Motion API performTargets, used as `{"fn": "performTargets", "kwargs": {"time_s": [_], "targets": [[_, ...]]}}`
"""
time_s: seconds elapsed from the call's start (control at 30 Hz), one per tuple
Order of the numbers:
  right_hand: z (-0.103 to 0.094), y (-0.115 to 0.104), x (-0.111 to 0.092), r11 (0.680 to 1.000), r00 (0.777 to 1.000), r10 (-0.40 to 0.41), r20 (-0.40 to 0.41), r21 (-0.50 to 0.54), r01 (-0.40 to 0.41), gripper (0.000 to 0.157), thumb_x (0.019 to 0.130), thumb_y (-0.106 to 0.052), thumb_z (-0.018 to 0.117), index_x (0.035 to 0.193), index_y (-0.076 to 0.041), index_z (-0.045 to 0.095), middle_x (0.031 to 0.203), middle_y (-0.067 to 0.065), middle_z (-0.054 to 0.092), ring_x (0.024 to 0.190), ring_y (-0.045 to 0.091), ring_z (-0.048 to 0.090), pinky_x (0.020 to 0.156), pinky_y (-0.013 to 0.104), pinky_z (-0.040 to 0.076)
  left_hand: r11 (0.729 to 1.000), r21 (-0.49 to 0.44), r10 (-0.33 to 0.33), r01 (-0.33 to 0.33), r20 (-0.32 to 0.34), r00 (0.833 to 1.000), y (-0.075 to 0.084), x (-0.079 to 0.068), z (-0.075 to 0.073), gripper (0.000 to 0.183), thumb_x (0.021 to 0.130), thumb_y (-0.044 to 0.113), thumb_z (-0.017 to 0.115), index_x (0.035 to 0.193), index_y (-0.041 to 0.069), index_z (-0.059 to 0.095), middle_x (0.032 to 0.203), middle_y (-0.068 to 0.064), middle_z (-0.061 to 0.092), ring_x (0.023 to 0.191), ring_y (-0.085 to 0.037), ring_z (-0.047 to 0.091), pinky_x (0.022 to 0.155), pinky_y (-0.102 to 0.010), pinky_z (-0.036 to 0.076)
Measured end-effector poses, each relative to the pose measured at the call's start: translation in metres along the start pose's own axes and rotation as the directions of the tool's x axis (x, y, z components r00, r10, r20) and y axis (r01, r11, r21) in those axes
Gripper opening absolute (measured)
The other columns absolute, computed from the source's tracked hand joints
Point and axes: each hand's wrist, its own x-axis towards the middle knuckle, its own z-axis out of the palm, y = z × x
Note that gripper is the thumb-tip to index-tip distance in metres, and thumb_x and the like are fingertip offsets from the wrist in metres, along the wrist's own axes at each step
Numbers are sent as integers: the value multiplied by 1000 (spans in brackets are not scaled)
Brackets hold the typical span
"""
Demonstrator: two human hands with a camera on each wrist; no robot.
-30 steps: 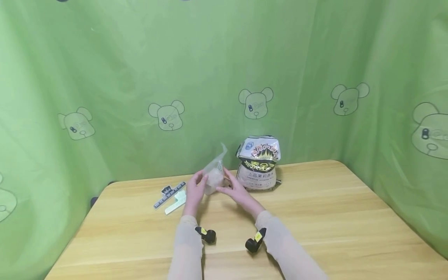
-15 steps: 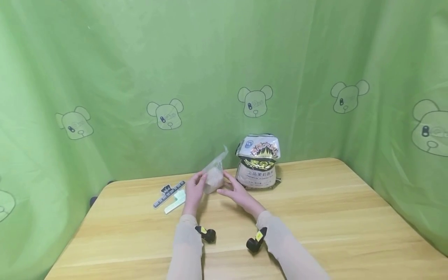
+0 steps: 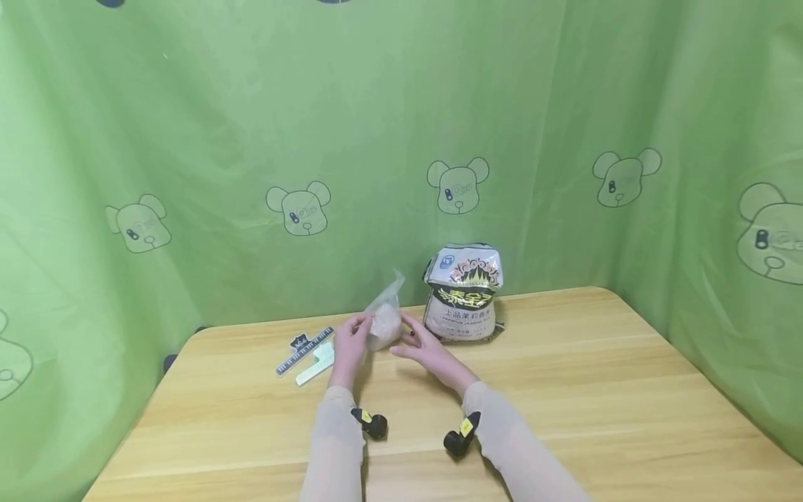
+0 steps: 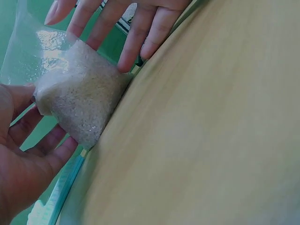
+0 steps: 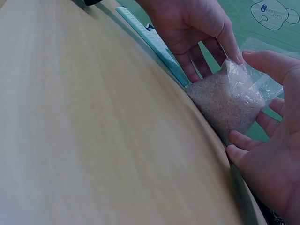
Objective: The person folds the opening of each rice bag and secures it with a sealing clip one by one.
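A small clear plastic bag of rice (image 3: 385, 322) stands on the table between both hands, its loose, unfilled top slanting upward. At one side of the bag, my left hand (image 3: 351, 345) pinches the plastic between thumb and fingers, as the left wrist view (image 4: 35, 154) of that hand shows. Opposite it, my right hand (image 3: 433, 351) keeps its fingers nearly straight, with fingertips (image 5: 238, 138) against the lower side of the bag. Its thumb (image 5: 269, 61) stays apart from the fingers, near the loose top.
A large printed jasmine rice sack (image 3: 464, 300) stands just right of the right hand. Left of the left hand lie a piano-key patterned clip (image 3: 305, 351) and a pale green clip (image 3: 316, 364). A green curtain (image 3: 376, 125) hangs behind the wooden table (image 3: 564, 390).
The bag's loose top has sunk a little. My left thumb has bent in onto the plastic, and the right thumb has drawn slightly away from the bag.
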Motion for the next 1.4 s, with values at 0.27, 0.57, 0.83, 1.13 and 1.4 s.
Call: {"fn": "performTargets", "kwargs": {"time_s": [0.27,0.57,0.83,1.13,1.4], "targets": [[3,-1,-6,1000,1000,-2,-9,-3,2,81,90,-24,68,155,-29,19,164,5,14,144,35,34,117,59,25,1000,14,-14,13,29,999,1,-5,-3,26,98,24,56,116,9,66,126,-12,65,121,-30,59,104,-45,48],[2,-5,-15,1000,1000,4,18,3,-4,83,89,-25,70,155,-28,20,165,3,13,145,35,32,116,58,27,1000,14,-26,25,56,998,4,-7,-7,24,98,22,56,107,2,66,122,-15,66,115,-31,62,96,-43,54],[1,-5,-21,1000,999,3,35,-15,-2,83,90,-22,69,155,-25,19,165,6,12,145,37,31,116,59,25,999,47,-30,26,86,996,5,-11,-12,24,97,23,57,106,3,67,119,-15,66,108,-28,64,93,-42,55],[1,-4,-29,998,999,-32,42,-48,34,82,90,-16,68,155,-21,19,164,6,14,146,36,29,120,51,22,998,43,-53,48,123,991,7,-18,-13,20,96,20,59,103,3,67,119,-14,67,106,-25,63,92,-41,55],[3,-9,-36,995,999,-12,40,-102,16,81,89,-17,69,155,-18,21,163,11,20,145,38,30,120,50,23,997,43,-77,71,150,986,9,-23,-16,21,97,20,58,104,3,66,121,-15,65,105,-25,63,92,-41,56]]}}
